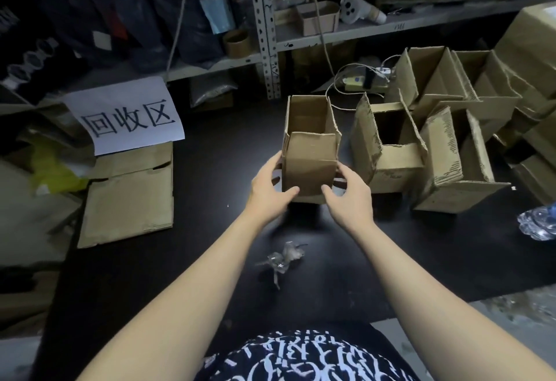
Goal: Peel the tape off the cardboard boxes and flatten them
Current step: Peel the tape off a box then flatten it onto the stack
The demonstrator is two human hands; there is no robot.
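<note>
Both forearms reach out toward 12 o'clock, nearly parallel. The left hand and right hand clasp the small brown cardboard box low on its sides. Thumbs lie on the near face and fingers curl round the side walls. The box is mid-table over the black tabletop; cannot tell whether its base touches. Long axis upright, open mouth facing up, flaps raised. Crumpled clear tape lies at the box's 6 o'clock. Flattened brown cardboard sheet at 9 o'clock. Open brown cardboard boxes cluster at 3 o'clock.
</note>
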